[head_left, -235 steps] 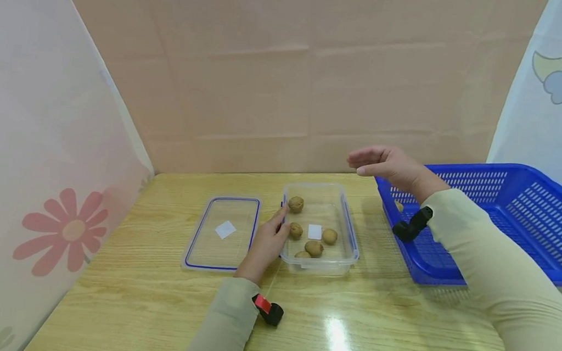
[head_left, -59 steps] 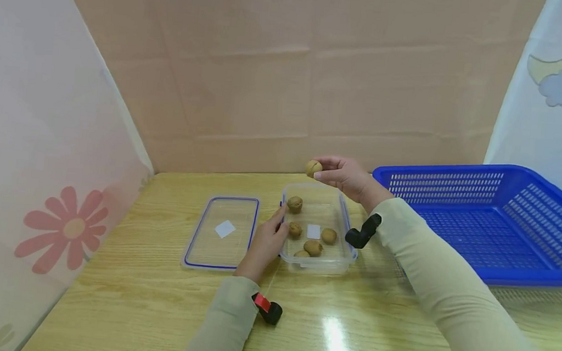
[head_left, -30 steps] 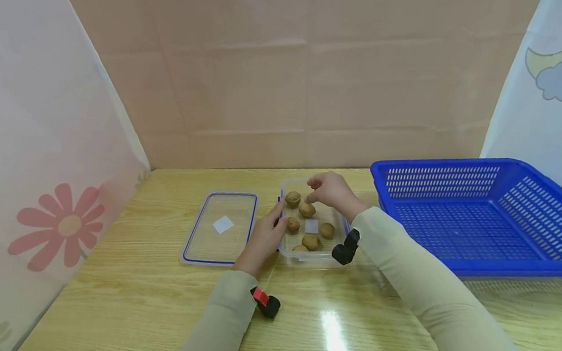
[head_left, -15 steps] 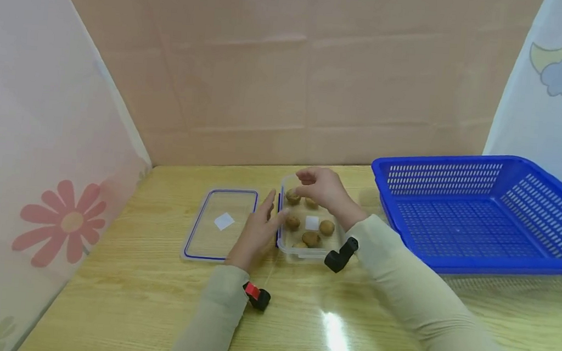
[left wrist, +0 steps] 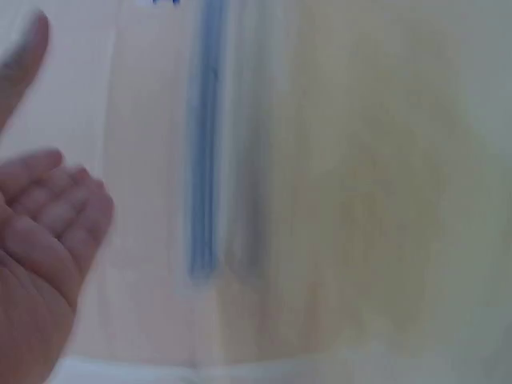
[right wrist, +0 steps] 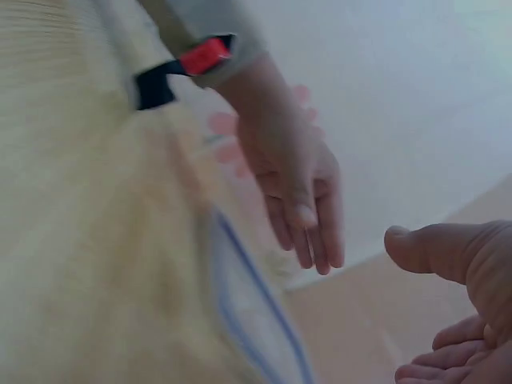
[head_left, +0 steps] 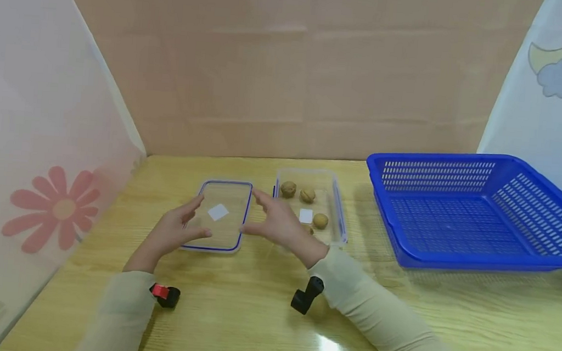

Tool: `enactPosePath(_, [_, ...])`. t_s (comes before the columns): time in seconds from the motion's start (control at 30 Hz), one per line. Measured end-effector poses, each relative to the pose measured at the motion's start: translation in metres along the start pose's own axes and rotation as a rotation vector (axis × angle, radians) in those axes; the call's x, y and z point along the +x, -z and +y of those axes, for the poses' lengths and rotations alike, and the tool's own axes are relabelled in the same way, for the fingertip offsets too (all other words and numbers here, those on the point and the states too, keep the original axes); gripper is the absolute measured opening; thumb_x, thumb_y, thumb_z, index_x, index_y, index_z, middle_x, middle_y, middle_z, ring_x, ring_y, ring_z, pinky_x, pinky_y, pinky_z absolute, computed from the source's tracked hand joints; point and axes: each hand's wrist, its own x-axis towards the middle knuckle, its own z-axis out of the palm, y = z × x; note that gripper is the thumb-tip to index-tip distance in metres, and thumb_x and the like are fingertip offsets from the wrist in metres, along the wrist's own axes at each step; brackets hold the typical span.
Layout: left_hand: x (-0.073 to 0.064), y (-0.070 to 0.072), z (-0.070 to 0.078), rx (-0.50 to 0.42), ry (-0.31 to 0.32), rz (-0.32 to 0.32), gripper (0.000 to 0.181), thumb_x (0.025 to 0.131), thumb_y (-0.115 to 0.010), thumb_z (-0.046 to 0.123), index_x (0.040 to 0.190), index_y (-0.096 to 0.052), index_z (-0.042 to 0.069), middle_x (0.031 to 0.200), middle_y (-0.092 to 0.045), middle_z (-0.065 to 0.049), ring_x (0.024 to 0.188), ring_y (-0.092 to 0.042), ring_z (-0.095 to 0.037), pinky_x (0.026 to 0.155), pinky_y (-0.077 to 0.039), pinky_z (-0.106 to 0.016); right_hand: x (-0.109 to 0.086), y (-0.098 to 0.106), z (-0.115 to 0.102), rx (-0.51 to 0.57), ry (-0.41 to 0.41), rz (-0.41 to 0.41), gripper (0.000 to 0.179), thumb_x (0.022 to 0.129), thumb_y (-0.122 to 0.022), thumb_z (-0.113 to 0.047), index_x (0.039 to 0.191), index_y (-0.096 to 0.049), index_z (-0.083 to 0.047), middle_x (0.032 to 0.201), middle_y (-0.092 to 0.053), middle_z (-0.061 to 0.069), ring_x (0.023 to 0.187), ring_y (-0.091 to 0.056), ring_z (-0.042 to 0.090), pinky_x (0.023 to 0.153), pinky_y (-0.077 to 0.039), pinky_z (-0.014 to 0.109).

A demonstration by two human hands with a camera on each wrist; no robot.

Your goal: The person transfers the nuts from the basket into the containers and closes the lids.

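Observation:
A clear rectangular lid (head_left: 230,228) with a blue seal lies flat on the table, a white label at its middle. My left hand (head_left: 169,234) hovers by the lid's left edge, thumb and fingers spread, holding nothing. Over the right edge is my right hand (head_left: 279,223), likewise spread and with nothing in its grasp. To the right stands the clear plastic container (head_left: 340,208) with several walnuts (head_left: 307,195) inside; my right hand hides its front left part. In the right wrist view the left hand (right wrist: 292,180) has extended fingers beside the lid (right wrist: 260,308).
A large blue slotted plastic basket (head_left: 391,217) stands at the right of the wooden table (head_left: 231,298). Behind the table rises a peach-coloured backdrop (head_left: 268,86), with pale decorated panels on either side.
A walnut held by my right hand has been set down in the container and released. My left hand has left the container's side. Both hands have moved left to the lid.

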Motion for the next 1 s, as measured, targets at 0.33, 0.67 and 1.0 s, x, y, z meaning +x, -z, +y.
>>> enactPosePath(0.33, [-0.018,0.019,-0.035,0.074,0.149,-0.095,0.111,0.072,-0.074,0.047,0.15,-0.005,0.008,0.152,-0.009,-0.025,0.131,-0.023,-0.05,0.103,-0.028,-0.059,-0.007,-0.045,-0.009,-0.139,-0.002,-0.089,0.1,0.075,-0.077,-0.025,0.147,-0.013,0.001,0.149,-0.026,0.02,0.106,-0.059,0.027,0.102,-0.041,0.035])
enactPosePath(0.67, [-0.015,0.013,-0.043,0.161,0.1,-0.125,0.114,0.069,-0.076,0.047,0.147,-0.009,-0.003,0.147,-0.018,-0.03,0.133,-0.019,-0.048,0.106,-0.02,-0.06,0.003,-0.082,0.003,-0.032,-0.237,-0.056,0.111,0.072,-0.079,-0.028,0.148,-0.004,0.001,0.153,-0.005,0.021,0.14,-0.017,0.029,0.111,-0.026,0.038])
enactPosePath(1.0, [-0.013,0.009,-0.037,0.102,0.102,-0.117,0.113,0.07,-0.077,0.046,0.147,-0.01,-0.002,0.145,-0.02,-0.033,0.132,-0.02,-0.051,0.105,-0.02,-0.062,0.01,-0.087,0.003,-0.028,-0.243,0.034,0.104,0.072,-0.079,-0.024,0.147,-0.013,0.001,0.152,-0.02,0.017,0.136,-0.028,0.029,0.111,-0.028,0.034])
